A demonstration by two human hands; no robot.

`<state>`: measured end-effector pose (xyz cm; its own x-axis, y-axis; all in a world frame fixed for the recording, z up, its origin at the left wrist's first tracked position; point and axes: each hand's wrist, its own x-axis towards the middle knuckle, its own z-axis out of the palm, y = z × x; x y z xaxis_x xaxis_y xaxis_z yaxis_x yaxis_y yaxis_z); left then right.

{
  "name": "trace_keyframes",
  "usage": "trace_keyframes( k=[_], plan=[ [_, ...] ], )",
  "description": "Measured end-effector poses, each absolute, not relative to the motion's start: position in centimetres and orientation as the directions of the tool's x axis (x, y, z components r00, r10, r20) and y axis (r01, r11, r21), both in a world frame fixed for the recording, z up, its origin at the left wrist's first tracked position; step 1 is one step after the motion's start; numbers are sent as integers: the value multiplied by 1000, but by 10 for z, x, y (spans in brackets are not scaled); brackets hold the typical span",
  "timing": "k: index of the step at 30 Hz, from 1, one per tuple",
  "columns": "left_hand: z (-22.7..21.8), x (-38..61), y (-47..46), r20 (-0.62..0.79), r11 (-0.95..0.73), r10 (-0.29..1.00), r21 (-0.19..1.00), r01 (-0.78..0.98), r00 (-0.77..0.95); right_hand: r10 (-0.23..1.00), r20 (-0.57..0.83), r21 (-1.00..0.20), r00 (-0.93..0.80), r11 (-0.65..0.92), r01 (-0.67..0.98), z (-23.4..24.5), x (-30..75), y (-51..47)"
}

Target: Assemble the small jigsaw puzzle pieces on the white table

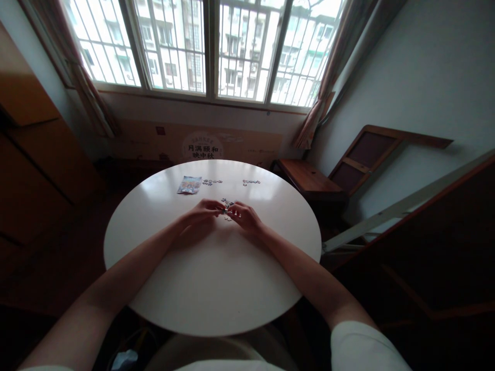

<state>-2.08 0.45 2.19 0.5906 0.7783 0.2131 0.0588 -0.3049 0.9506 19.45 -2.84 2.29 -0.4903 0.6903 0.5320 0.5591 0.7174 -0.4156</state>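
Observation:
Both of my hands meet over the middle of a round white table [216, 288]. My left hand [204, 210] has its fingers pinched together at a small cluster of tiny dark pieces [228, 204]. My right hand [244, 215] is curled, fingertips touching the same cluster. What exactly each pinch holds is too small to make out. Two more small groups of pieces [212, 182] [251, 182] lie farther back on the table. A small printed card [189, 184] lies at the back left of them.
A wooden low table or bench [309, 180] stands behind the table to the right, with a wooden frame [367, 154] leaning on the wall. A wooden cabinet [34, 154] fills the left side. Barred windows [209, 46] are ahead.

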Motion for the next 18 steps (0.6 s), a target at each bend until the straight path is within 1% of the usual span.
trace_keyframes(
  k=[9, 18],
  plan=[
    [22, -21, 3, 203, -297, 793, 952, 73, 575, 683, 540, -423, -493, 726, 542, 20, 194, -27],
    [23, -21, 0, 184, -281, 778, 957, 70, 600, 659, 537, -420, -528, 751, 510, 21, 194, -27]
  ],
)
